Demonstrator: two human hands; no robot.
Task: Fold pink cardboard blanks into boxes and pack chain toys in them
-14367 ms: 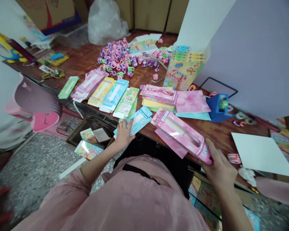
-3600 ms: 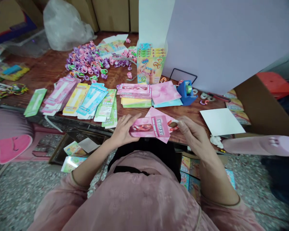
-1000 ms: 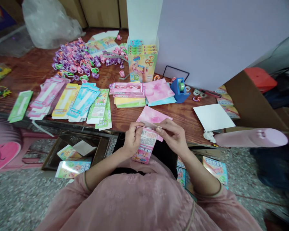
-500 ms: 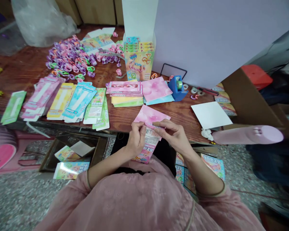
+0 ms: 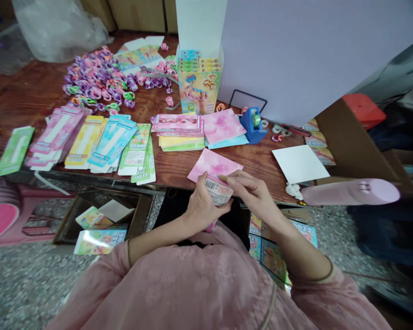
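Observation:
A pink printed cardboard packet point(image 5: 217, 192), its barcode side facing up, is held over my lap at the table's front edge. My left hand point(image 5: 201, 208) wraps round it from the left, thumb along the side and fingers beneath. At its top right edge my right hand point(image 5: 253, 190) closes with thumb and fingers; the fingertips partly hide that edge. The lower part of the packet is covered by my left hand. Just beyond both hands lies a pink patterned sheet point(image 5: 213, 160) on the wooden table point(image 5: 174, 170).
Flat pink packets point(image 5: 58, 130), yellow packets point(image 5: 86, 142), blue packets point(image 5: 112, 142) and green packets point(image 5: 137, 146) lie leftward. Behind are a heap of coiled toys point(image 5: 96, 75) and an upright display box point(image 5: 199, 89). A tape dispenser point(image 5: 254, 128) and pink bottle point(image 5: 351, 192) are rightward.
My left hand has shifted from pinching the packet's top edge to wrapping round its side and underneath. The packet now tilts and looks bowed. My right hand stays at the top edge.

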